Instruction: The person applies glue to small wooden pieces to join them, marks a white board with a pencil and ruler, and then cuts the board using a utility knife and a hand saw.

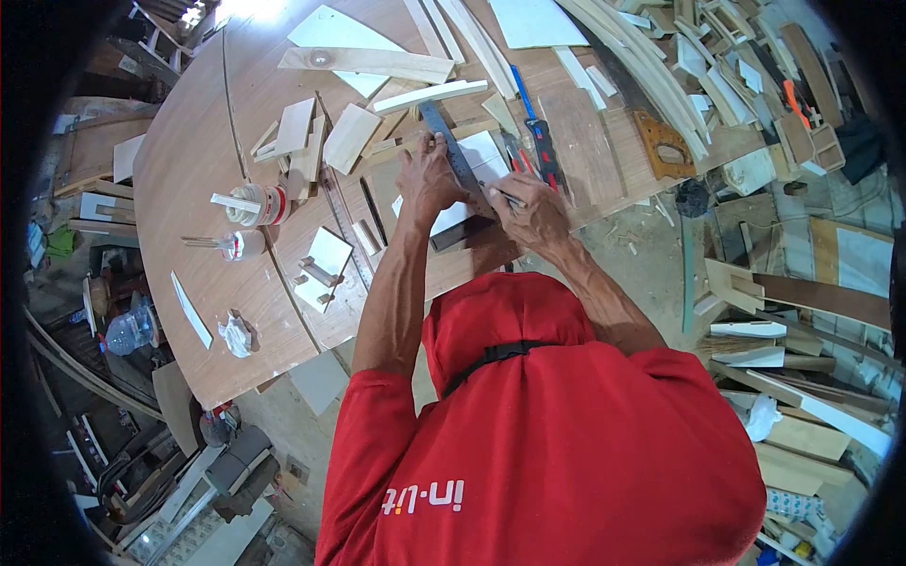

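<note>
My left hand [429, 179] is closed over the left edge of a blue-grey try square [449, 141], its bent fingers pressing the blade down. Beneath the blade lies a white board [483, 157], partly covered by my hands. A dark bar [462, 232] crosses the near end of the blade, close to the table edge. My right hand [530, 212] is closed in a pinch on a thin pencil-like tool [512, 200], its tip beside the blade's right edge. Immediately right of the board are a blue-and-black cutter-like tool [542, 146] and a red-handled tool [519, 154].
Wood offcuts [295, 125] and long strips [477, 42] cover the back of the table [189, 123]. On the left stand a jar [269, 203] and a white pot [245, 245] with sticks. A handsaw [664, 146] lies at the right edge. Scrap wood [793, 292] crowds the floor.
</note>
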A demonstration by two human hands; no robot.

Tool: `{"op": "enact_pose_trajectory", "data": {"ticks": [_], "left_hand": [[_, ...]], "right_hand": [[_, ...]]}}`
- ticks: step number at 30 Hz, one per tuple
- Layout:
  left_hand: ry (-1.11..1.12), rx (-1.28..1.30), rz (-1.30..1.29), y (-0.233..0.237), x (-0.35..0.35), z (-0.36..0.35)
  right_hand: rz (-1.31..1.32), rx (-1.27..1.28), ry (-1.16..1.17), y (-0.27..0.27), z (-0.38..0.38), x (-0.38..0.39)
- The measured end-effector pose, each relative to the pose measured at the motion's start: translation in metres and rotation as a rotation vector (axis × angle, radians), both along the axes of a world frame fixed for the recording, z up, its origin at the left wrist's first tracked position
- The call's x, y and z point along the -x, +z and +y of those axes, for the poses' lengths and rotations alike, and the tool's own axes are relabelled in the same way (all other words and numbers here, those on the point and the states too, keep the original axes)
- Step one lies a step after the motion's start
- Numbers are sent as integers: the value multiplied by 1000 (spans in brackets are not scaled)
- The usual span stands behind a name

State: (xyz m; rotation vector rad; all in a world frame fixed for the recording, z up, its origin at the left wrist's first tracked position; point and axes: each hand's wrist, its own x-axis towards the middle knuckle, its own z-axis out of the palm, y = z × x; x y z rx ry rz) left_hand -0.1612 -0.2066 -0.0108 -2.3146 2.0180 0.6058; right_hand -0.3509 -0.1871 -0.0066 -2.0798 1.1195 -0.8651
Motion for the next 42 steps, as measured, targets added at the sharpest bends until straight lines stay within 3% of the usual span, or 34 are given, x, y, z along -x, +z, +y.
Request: {"op": "enact_pose_trajectory", "data": {"ticks": [11,14,17,19,21,23,29,31,33,36,38,42], "left_hand": [[-21,-38,-20,1,-2,-1],[-17,-55,0,2,-3,0],[-50,2,8,-3,-6,5],[-36,73,47,-4,-3,11],[21,173,53,-3,6,22],[94,81,31,15,17,29],[6,273,-10,4,24,50],[-2,102,76,0,24,53],[18,153,91,1,27,63],[-55,243,153,10,27,78],[-78,237,115,8,28,86],[-164,182,89,2,29,86]], "right_hand": [[68,3,-23,3,43,27],[-36,-17,-101,4,45,30],[78,-85,-194,9,35,45],[46,-510,-361,17,18,61],[10,-355,-373,-3,-5,86],[337,-217,-585,-12,-36,105],[510,-227,-623,-41,-109,146],[560,-259,-594,-34,-117,145],[609,-297,-553,-36,-121,141],[680,-147,-573,-46,-120,134],[676,172,-692,-39,-103,127],[582,231,-629,-12,-65,106]]}}
